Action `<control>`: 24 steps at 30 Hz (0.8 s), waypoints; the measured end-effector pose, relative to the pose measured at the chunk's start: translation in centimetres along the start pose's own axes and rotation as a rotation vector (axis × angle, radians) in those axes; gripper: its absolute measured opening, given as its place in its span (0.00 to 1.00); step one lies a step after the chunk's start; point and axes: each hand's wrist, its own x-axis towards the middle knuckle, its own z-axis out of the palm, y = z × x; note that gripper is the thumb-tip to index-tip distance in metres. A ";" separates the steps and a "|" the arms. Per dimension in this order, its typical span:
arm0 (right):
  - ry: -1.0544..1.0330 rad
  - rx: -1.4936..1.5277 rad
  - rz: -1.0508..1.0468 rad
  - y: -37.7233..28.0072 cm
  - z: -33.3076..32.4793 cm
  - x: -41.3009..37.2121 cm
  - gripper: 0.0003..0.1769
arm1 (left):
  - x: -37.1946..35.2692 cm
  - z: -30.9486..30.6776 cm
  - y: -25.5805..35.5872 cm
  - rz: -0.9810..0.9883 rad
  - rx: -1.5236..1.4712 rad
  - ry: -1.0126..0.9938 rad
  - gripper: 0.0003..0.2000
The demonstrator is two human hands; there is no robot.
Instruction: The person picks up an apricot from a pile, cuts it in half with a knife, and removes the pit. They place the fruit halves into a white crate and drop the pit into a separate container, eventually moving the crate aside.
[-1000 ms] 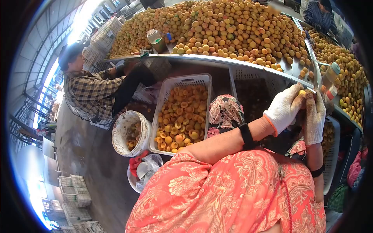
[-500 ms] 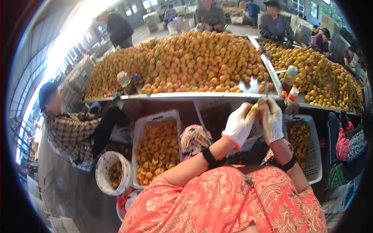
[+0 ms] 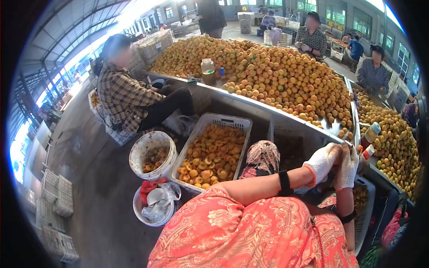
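Note:
My left hand [image 3: 322,162], in a white knit glove, meets my right hand [image 3: 347,169], gloved likewise, just in front of the metal trough edge [image 3: 272,109]. Both sets of fingers are closed and pressed together at brown-stained tips. Whatever lies between them is hidden. Behind the hands, whole orange-yellow apricots [image 3: 272,73] are heaped in the trough. Left of my knee stands a white plastic crate [image 3: 239,123] of halved apricots [image 3: 210,156]. Another crate [image 3: 369,201], partly covered by my right arm, holds darker pieces.
A stained white bucket [image 3: 136,149] stands by the crate, with a smaller tub [image 3: 142,210] holding plastic bags below. A person in a checked shirt [image 3: 118,94] sits at left. Bottles [image 3: 370,134] stand on the trough edge at right. Other people work across the heap.
My view has swung left, so my hands appear farther right and lower. The yellow fruit piece glimpsed between my fingers earlier is now hidden. My hands stay together.

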 end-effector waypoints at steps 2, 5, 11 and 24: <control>0.000 0.101 0.010 0.3 -0.1 0.1 0.13 | -0.5 0.0 0.6 0.016 0.103 0.001 0.17; 0.047 0.092 0.056 -0.9 -0.1 -0.4 0.14 | -0.9 0.7 1.2 0.097 0.208 0.017 0.16; 0.049 -0.019 -0.061 0.1 -0.5 0.5 0.13 | -0.8 1.9 1.4 -0.129 -0.207 0.022 0.20; 0.188 -0.188 0.173 7.6 -0.4 4.5 0.15 | 6.1 -4.2 -6.2 -0.224 0.484 -0.222 0.31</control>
